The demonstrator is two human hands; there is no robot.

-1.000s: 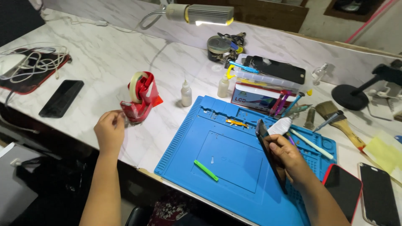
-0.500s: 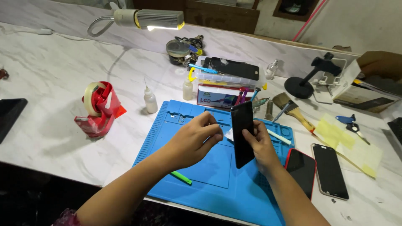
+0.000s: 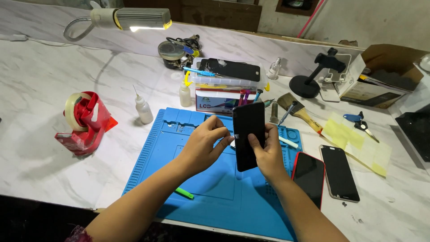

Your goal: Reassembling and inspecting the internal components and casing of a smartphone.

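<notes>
A black phone [image 3: 249, 134] stands upright just right of the centre of the frame, held above the blue work mat [image 3: 148, 152]. The right hand [image 3: 268, 154] wraps it from the right side, thumb pressed on the dark glass face and fingers behind, so this grip is closed on the phone. The left hand [image 3: 204, 145] sits just beside the phone's left edge, its fingertips pinched together against that edge; whether they clamp the phone itself or something thin on it cannot be told.

The phone looks like a thin, stiff slab: light, smooth and probably slippery on its glossy face, and likely to crack if it bends or drops. Holding it by the long edges, as the right hand does, seems safer than pressing on the middle of the glass.

On the mat at lower centre lies a small green tool [image 3: 184, 193]. To the right of the mat, on the marble table [image 3: 45, 80], lie a red-edged phone [image 3: 309, 175] and a dark phone [image 3: 339, 171], close together. Behind the mat stand a clear parts box [image 3: 226, 82], a small white dropper bottle [image 3: 144, 110] and a brush [image 3: 298, 110]. A red tape dispenser [image 3: 85, 122] stands at the left, and a lit gooseneck lamp [image 3: 134, 19] reaches in at the upper left.
</notes>
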